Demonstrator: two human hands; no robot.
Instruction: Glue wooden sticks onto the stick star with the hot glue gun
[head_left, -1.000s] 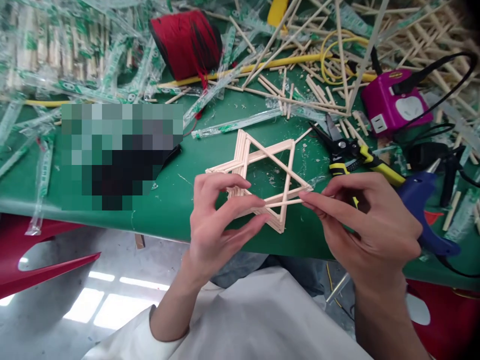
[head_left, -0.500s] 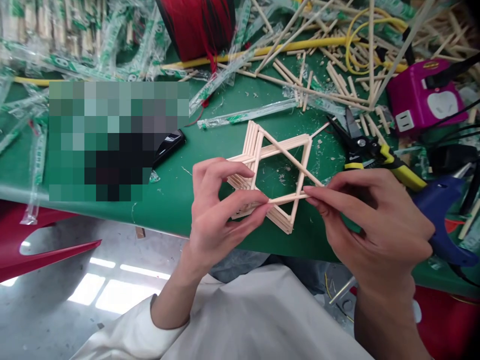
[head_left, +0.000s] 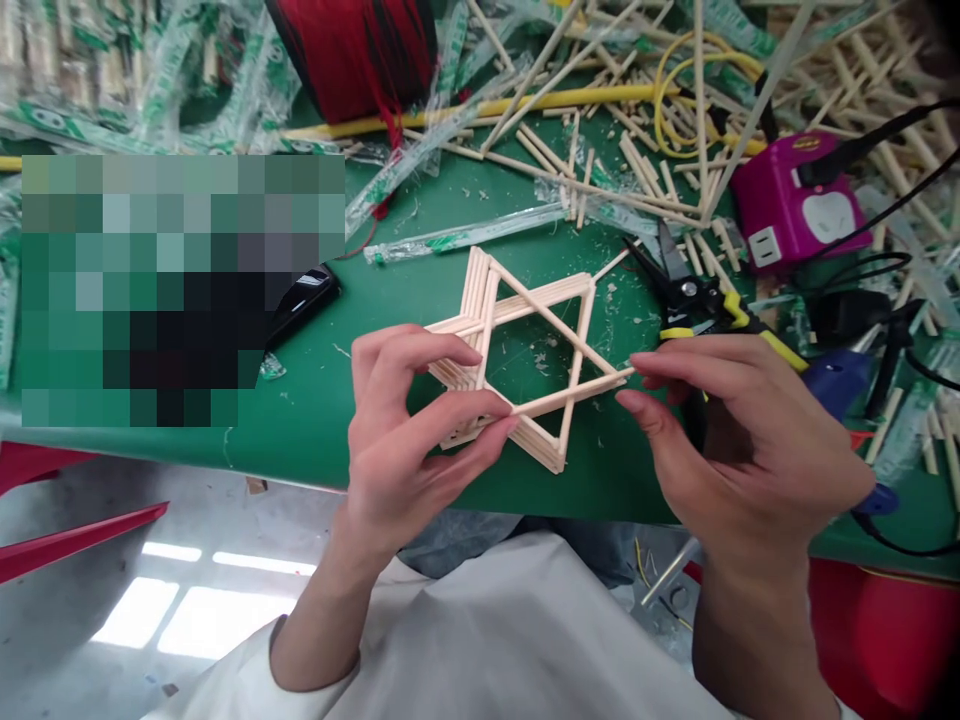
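A six-pointed star of stacked wooden sticks [head_left: 529, 295] lies on the green table. Thumb and index finger of my left hand [head_left: 420, 430] pinch the left end of a thin wooden stick [head_left: 562, 393] at the star's near side. This stick slants across the star up to its right point. At that right end is my right hand [head_left: 742, 450], its index fingertip touching or very near the stick tip. The right thumb stands apart below, with a gap between the two. Part of the star's left side is hidden behind my left fingers.
Yellow-handled cutters [head_left: 690, 290], a blue glue gun [head_left: 836, 385] and a purple power adapter [head_left: 799, 200] lie to the right. A red cord spool [head_left: 352, 55] stands at the back, amid loose sticks [head_left: 637, 165] and plastic wrappers [head_left: 465, 232]. A black phone [head_left: 304, 300] lies left.
My right thumb has parted from the index finger, loosening the pinch on the stick. The stick's right end has swung up towards the star's right point. The view has shifted slightly right.
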